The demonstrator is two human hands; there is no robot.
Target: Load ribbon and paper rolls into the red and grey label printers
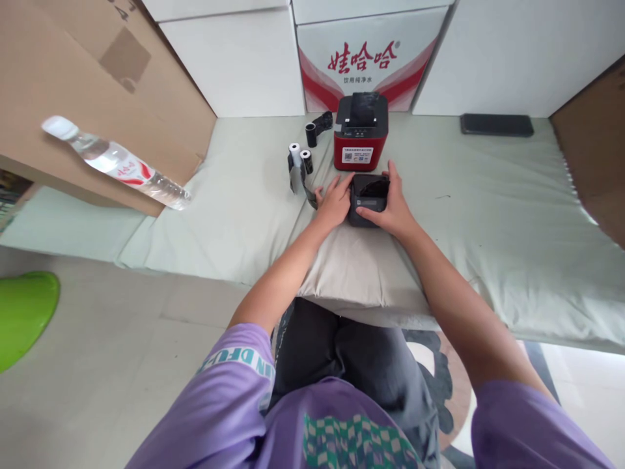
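Device (370, 202) — printer (360, 138) behind; rolls (306, 160) nearby

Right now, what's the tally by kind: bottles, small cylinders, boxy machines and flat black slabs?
Bottles: 1 (clear bottle)
Small cylinders: 3 (white roll, black roll, black cylinder)
Boxy machines: 2 (red-and-black machine, black machine)
Flat black slabs: 1 (black slab)
Total: 7

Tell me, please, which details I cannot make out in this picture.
In the head view:
Black device, right side: covered by the right hand.
Small print on the white label: too small to read.
Green object: cut off by the left edge.
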